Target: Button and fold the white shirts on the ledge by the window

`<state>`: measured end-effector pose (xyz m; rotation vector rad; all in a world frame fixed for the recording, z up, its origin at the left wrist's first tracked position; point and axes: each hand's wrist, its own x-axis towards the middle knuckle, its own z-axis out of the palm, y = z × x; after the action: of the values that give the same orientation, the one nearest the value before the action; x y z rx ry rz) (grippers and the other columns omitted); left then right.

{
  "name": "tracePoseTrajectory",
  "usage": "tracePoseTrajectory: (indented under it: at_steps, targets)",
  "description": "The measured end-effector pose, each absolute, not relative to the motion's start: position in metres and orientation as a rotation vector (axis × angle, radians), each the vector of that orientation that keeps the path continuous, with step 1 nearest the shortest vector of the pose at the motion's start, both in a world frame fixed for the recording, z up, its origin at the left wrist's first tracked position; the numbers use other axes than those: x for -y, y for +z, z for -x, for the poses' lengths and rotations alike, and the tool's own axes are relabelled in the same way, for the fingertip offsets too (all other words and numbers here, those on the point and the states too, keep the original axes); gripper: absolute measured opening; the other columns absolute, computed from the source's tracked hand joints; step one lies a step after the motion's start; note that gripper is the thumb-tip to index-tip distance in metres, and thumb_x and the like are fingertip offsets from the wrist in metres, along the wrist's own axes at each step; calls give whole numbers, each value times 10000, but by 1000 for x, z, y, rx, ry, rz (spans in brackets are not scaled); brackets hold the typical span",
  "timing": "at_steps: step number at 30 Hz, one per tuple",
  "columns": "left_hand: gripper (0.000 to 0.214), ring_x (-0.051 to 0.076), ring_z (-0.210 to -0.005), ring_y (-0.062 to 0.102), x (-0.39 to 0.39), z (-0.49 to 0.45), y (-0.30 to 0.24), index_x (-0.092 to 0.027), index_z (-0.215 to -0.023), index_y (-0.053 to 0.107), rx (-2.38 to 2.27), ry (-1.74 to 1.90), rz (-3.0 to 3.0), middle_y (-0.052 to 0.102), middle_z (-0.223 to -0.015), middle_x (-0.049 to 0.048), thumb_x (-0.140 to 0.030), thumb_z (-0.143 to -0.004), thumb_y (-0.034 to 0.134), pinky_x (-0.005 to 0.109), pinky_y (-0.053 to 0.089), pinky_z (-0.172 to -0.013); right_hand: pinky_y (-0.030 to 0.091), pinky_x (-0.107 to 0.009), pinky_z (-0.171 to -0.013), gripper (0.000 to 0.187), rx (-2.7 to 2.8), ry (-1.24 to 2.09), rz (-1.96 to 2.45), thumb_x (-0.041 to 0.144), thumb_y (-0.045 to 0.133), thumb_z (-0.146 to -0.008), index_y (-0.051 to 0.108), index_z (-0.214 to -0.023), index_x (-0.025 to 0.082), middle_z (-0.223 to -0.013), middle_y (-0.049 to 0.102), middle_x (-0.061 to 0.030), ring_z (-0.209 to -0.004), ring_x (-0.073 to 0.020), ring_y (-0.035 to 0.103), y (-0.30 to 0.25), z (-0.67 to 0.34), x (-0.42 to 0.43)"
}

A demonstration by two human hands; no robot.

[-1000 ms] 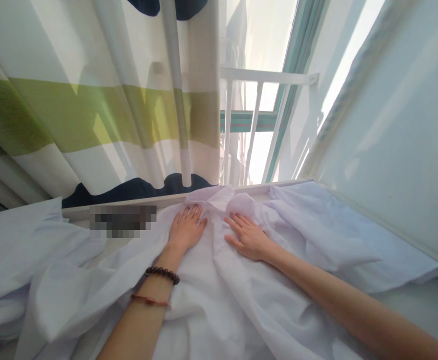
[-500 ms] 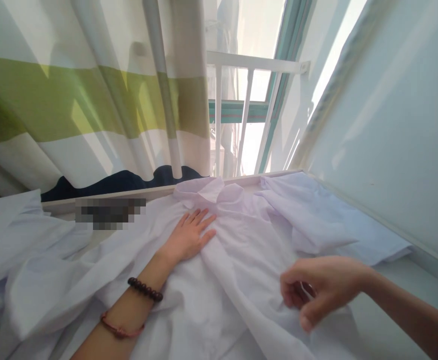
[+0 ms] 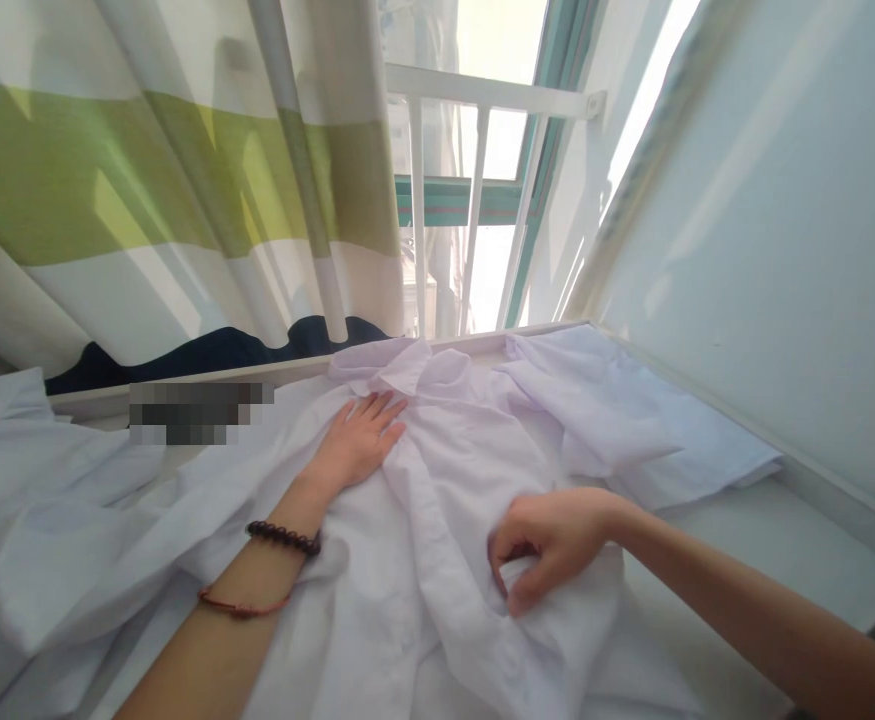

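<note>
A white collared shirt [image 3: 377, 560] lies spread over the white surface, its collar [image 3: 407, 368] toward the window. My left hand [image 3: 357, 436] rests flat on the shirt's chest just below the collar, fingers spread. Dark beads and a reddish cord circle that wrist. Lower and to the right, my right hand [image 3: 549, 545] curls closed, with a bit of the shirt's white cloth pinched between thumb and fingers. The right sleeve [image 3: 594, 400] stretches out toward the wall, with folds in it.
More white cloth [image 3: 9, 450] is heaped at the left. A pixelated dark patch [image 3: 193, 410] lies near the back edge. Behind hang a white and green curtain [image 3: 182, 180] and a white railing [image 3: 482, 95] before the window. A pale wall [image 3: 797, 220] bounds the right side.
My right hand has moved left onto the shirt and now grips its cloth, which rises a little. My left hand stays flat on the shirt. The view has shifted slightly.
</note>
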<state>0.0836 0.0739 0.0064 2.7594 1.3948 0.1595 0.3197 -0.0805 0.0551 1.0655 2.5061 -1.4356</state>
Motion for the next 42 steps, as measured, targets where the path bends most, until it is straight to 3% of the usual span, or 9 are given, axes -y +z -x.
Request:
tracePoseTrajectory:
  at_steps: [5,11,15,20,26,31,34,38,42]
  targets:
    - [493,221,-1461,249,-75,-84,5,-297,-1481,371,-1381,205,-2753,319,-1579,24,-422,-1013,280,466,155,-1192,343,-177,-513,257,-2592,-1492,-1113,375,627,-854,704,-904,135,-653,566,37,-538,-73,441,61,-290,98]
    - [489,246,-1444,275,-74,-86,5,-241,-1480,370,-1367,261,-2741,341,-1567,62,-381,-1028,249,510,169,-1172,424,-177,-606,149,-2535,-1570,-489,95,637,-768,664,-900,160,-739,665,6,-620,-99,553,63,-239,119]
    - [477,230,-1447,277,-73,-81,8,-244,-1468,393,-1338,241,-2763,342,-1567,48,-369,-1024,271,483,180,-1181,477,-194,-529,308,-2259,-2044,-1098,399,434,-935,614,-859,161,-742,662,-28,-620,-121,622,54,-252,80]
    - [468,214,-1447,288,-77,-77,7,-254,-1446,434,-1333,248,-2723,366,-1554,38,-353,-1009,297,467,185,-1191,384,-200,-386,458,-2212,-1598,-1609,529,464,-884,556,-611,173,-566,616,-12,-416,-93,525,52,-270,54]
    - [478,219,-1448,287,-78,-79,7,-263,-1457,418,-1365,245,-2712,358,-1559,35,-348,-1009,276,470,176,-1193,410,-188,-494,190,-2195,-1418,-1053,298,681,-740,596,-610,188,-502,549,79,-468,-80,537,49,-230,89]
    - [518,260,-1472,218,-59,-78,3,-221,-1493,355,-1391,180,-2751,294,-1583,62,-369,-1002,282,519,169,-1185,429,-171,-491,123,-2091,-1466,-813,168,607,-765,578,-649,195,-471,507,107,-415,-65,505,61,-226,99]
    - [539,280,-1472,216,-43,-80,0,-207,-1493,362,-1389,194,-2831,307,-1576,81,-409,-998,298,523,175,-1183,457,-172,-461,161,-2163,-1668,-1179,292,573,-827,599,-711,183,-604,622,46,-474,-81,568,81,-254,70]
    - [548,290,-1468,226,-26,-82,-2,-195,-1491,363,-1375,203,-2867,311,-1573,89,-426,-998,301,536,199,-1174,399,-227,-381,361,-2385,-1272,-2013,404,590,-845,558,-578,164,-555,652,-44,-357,-98,505,83,-276,2]
    - [528,296,-1458,253,-10,-76,-9,-212,-1471,401,-1349,300,-2899,344,-1561,84,-432,-1001,304,529,231,-1165,359,-231,-343,434,-2272,-1646,-2506,520,646,-804,533,-571,173,-503,631,-58,-354,-117,508,52,-264,-46]
